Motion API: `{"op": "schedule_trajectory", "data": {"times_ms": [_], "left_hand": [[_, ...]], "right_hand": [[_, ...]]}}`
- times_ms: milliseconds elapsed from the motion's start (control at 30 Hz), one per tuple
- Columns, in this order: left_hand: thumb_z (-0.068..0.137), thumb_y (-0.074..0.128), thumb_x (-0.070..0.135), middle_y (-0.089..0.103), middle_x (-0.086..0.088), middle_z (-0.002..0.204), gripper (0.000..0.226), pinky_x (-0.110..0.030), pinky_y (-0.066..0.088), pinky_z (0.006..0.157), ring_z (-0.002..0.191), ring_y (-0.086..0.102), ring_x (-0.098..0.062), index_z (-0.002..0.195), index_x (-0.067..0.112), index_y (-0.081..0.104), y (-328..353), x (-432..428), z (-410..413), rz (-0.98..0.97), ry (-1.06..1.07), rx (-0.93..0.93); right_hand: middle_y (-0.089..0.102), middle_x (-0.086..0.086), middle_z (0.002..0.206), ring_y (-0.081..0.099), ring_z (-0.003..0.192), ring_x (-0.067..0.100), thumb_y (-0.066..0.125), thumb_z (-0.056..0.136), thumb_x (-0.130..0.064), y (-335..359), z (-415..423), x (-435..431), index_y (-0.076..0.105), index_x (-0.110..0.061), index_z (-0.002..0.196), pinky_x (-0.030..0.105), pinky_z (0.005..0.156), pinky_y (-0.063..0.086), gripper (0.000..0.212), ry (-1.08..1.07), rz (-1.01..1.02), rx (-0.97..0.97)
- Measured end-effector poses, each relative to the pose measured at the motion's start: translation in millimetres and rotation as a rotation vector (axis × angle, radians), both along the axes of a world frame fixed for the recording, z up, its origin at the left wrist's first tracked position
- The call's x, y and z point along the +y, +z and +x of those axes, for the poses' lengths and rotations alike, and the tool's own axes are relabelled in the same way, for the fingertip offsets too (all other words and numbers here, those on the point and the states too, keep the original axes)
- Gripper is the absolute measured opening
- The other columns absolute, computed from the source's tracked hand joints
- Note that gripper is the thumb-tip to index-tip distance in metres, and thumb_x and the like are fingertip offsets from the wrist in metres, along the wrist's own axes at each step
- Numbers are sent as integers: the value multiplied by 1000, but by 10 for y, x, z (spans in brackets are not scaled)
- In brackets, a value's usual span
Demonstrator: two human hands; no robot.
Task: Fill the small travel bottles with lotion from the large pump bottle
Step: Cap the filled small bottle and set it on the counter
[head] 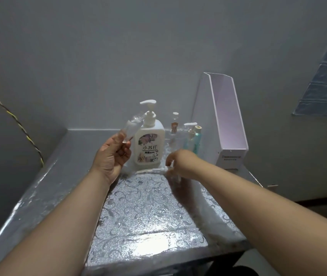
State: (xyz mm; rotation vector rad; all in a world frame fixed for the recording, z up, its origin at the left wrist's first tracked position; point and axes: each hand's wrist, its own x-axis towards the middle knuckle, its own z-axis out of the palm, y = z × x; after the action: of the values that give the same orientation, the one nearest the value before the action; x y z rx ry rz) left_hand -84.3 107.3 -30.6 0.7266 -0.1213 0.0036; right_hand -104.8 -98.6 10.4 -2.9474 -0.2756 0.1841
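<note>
Lining up to fill: left hand pinches a small clear plastic travel bottle near the large white pump bottle; right hand, its grip lost in blur, should likely press the pump next

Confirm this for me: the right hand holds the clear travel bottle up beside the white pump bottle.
Wrong hand. The left hand holds the clear travel bottle up beside the white pump bottle; the head view shows it.
</note>
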Motion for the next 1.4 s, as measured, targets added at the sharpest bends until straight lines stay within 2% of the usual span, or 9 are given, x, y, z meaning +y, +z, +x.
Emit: {"op": "schedule_trajectory", "data": {"times_ms": [167,300,400,533,600,667,933,1200,1400], "left_hand": [[26,101,37,66,-4,76,76,-16,52,55,59,59,-6,90,9,71,28,-9,-12,-16,3,4],[20,101,36,69,-3,72,65,-17,52,53,57,60,-6,76,13,77,27,-16,12,-46,16,18],[18,101,35,70,-4,73,69,-18,53,55,57,61,-7,78,12,77,27,2,23,-80,28,40],[28,99,31,72,-7,81,76,-20,54,55,59,64,-9,93,6,68,22,31,6,-122,50,55],[33,96,30,71,-8,85,73,-19,55,55,61,65,-9,96,7,66,25,31,-5,-132,57,62],[25,100,34,73,-7,84,87,-20,55,56,63,66,-9,100,7,65,27,36,-4,-137,60,58],[16,100,41,73,-3,80,96,-20,55,55,62,66,-7,98,8,64,54,37,2,-113,73,49],[18,100,38,73,-5,80,91,-19,54,54,60,64,-7,97,9,65,72,20,16,-149,37,26],[15,100,40,72,-6,82,91,-17,52,54,57,61,-6,94,7,68,126,-3,13,-150,15,19]], "right_hand": [[61,-3,81,55,74,14,73,80,-21,363,-57,19,62,-17,90,20,57,41,15,128,204,-69],[62,-2,77,54,70,12,74,79,-12,916,-107,86,66,-13,91,23,66,44,15,170,514,-75],[60,-4,74,52,68,10,74,79,-11,1247,-70,129,65,-18,86,20,64,42,14,187,584,-195],[59,-5,76,50,65,8,72,81,-18,1544,-2,141,65,-20,87,3,47,35,10,163,436,-473],[63,-2,84,55,74,13,69,82,-20,1612,24,154,67,-17,91,4,48,36,9,155,376,-532],[67,0,91,60,81,17,66,83,-21,1642,55,181,67,-17,93,14,54,42,10,154,311,-555],[68,-1,106,60,101,21,69,80,-20,1650,166,360,67,-20,105,26,86,45,25,206,132,-505],[68,-5,111,59,105,17,68,83,-24,1639,214,755,67,-24,111,22,81,42,28,378,-70,-489],[66,-1,108,55,89,16,69,83,-21,1667,258,925,67,-19,111,20,72,39,28,423,-137,-407]]}}
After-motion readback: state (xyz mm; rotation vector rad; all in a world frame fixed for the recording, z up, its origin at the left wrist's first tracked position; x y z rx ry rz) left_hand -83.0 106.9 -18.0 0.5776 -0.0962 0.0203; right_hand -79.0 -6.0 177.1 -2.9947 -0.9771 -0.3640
